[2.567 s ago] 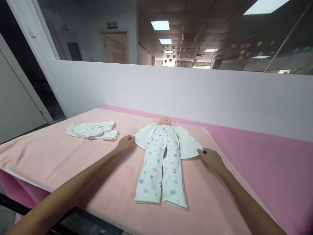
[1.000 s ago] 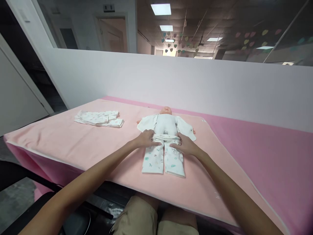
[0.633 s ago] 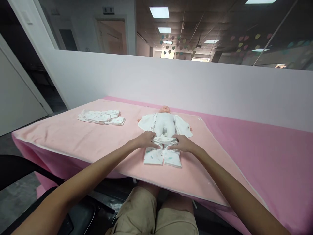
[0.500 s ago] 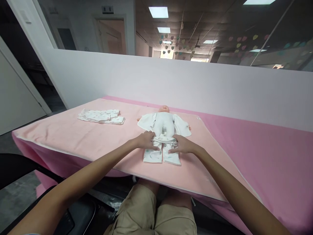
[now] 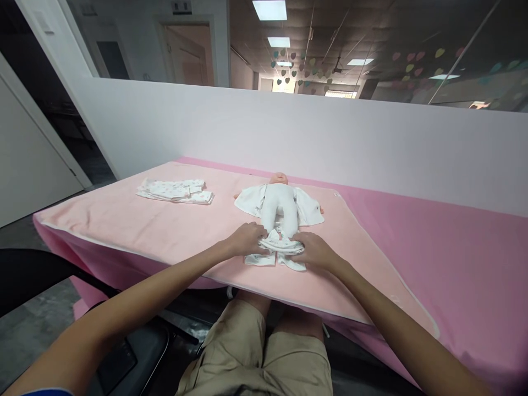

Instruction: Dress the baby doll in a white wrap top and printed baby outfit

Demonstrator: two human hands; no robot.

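Note:
A baby doll lies on its back on a pale pink blanket, its head at the far side. Its body and upper legs are plain white, and a white baby top spreads out at both its sides. White patterned baby pants are bunched around the lower legs. My left hand grips their waistband on the left, fingers closed. On the opposite side my right hand is closed on the same waistband. The fingertips of both hands are partly hidden in the cloth.
Folded white patterned baby clothes lie on the blanket to the left. A darker pink cloth covers the table beneath. A white partition with glass above stands behind. A black chair is at my lower left.
Both hands have drawn the pants' waistband down the doll's legs toward me. More of the white legs shows, and the trouser legs are more crumpled. The view has shifted slightly.

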